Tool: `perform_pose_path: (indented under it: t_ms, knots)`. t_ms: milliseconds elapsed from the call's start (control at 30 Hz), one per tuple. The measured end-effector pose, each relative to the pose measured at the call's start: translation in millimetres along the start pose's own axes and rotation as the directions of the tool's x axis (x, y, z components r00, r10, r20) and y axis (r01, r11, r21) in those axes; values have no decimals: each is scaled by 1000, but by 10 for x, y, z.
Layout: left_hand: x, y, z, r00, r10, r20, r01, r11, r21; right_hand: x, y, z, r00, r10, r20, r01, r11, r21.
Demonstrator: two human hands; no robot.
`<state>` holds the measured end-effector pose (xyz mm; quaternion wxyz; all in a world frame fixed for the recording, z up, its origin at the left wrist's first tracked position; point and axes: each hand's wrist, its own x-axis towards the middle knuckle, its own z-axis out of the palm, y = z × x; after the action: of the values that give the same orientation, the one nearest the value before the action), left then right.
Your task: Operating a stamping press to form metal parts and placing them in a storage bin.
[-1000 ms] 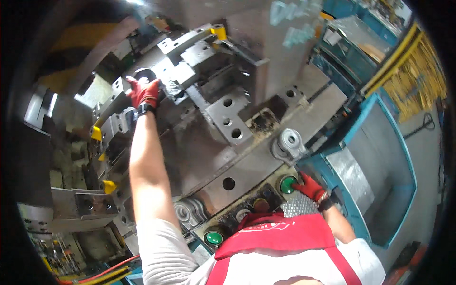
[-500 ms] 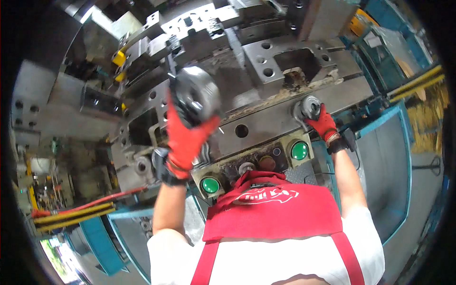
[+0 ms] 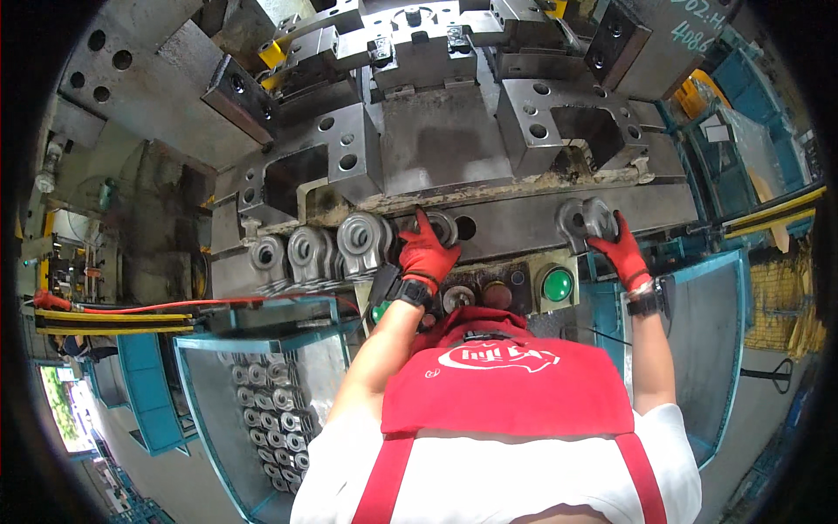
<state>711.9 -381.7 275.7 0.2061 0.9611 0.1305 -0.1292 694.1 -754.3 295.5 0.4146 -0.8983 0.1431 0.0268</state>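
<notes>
My left hand (image 3: 428,255), in a red glove, is at the press's front ledge. Its fingers are around the left side of a ring-shaped metal part (image 3: 446,229) there; the thumb is mostly hidden. Left of it, several similar ring-ended parts (image 3: 363,241) stand in a row along the ledge. At the right end of the ledge, my right hand (image 3: 621,253), also red-gloved, has thumb and finger on either side of a ring-ended metal part (image 3: 599,218). Another such part (image 3: 572,220) leans right beside it on the left.
Steel die blocks (image 3: 532,131) with holes rise behind the ledge. A control box with a green button (image 3: 558,284) is in front. A blue-framed bin (image 3: 194,410) holds rows of similar parts at lower left; another blue bin (image 3: 709,349) stands right. A yellow bar (image 3: 113,320) lies left.
My left hand has come down with the lifted round metal part to the ledge. My right hand stays by the parts at the right end. The view has levelled, showing the row and left bin.
</notes>
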Motion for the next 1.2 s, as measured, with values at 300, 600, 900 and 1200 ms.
perform_pose_path:
  t_ms: [300, 600, 900, 1200]
  knots:
    - [98, -76, -24, 994, 60, 90, -73, 988, 139, -635, -1660, -56, 921, -359, 149, 252, 843, 475]
    - [-509, -451, -903, 933, 272, -235, -335, 894, -298, 767, -3172, 535, 809, -587, -30, 580, 805, -129]
    - [-803, -1611, -994, 685, -415, -599, -149, 725, -672, 2169, -4363, 1244, 936, -348, -48, 247, 748, -616]
    - [-686, -1883, -699, 665, -546, -510, -355, 370, -858, 2416, -4727, 1392, 951, -239, 195, 305, 638, -707]
